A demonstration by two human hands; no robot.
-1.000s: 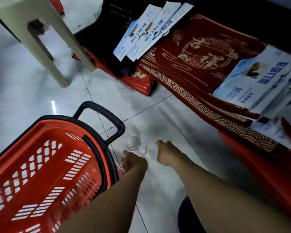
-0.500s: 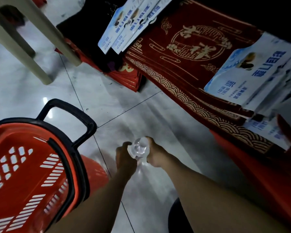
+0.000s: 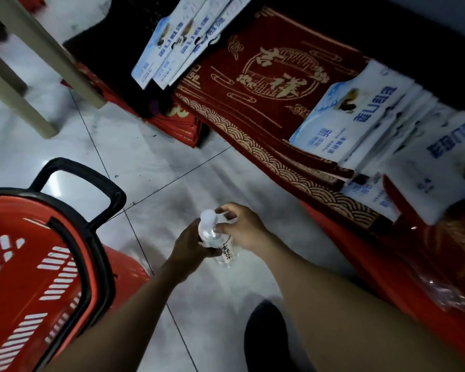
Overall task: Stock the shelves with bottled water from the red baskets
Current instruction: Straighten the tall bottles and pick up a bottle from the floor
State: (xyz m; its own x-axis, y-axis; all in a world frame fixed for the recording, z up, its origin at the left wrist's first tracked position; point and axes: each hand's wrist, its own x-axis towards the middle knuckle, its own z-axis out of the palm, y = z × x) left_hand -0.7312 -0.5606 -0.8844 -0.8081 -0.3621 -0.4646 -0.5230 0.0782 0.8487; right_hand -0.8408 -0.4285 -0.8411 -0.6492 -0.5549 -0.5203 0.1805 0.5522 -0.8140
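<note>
Bottle [image 3: 226, 251] (white cap [image 3: 208, 216]) gripped by left hand [image 3: 191, 244], right hand [image 3: 246, 229].

person, head view, dim light.

left forearm [image 3: 124, 304]: bare along its whole visible length, wrist to frame edge.

right forearm [image 3: 346, 299]: bare likewise, wrist to frame edge; looks the broader of the two in this wide-angle view.

left hand [image 3: 191, 244]: bare; back of hand and knuckles show.

right hand [image 3: 243, 229]: bare; back of hand, thumb and fingers show; nails too blurred to describe.

both wrists bare.

dark rounded shape [image 3: 266, 336] low between the forearms: black, matte, blunt-ended like the toe of a shoe. edges soft with blur; cannot tell whether it is a shoe or a clothed knee.
</note>
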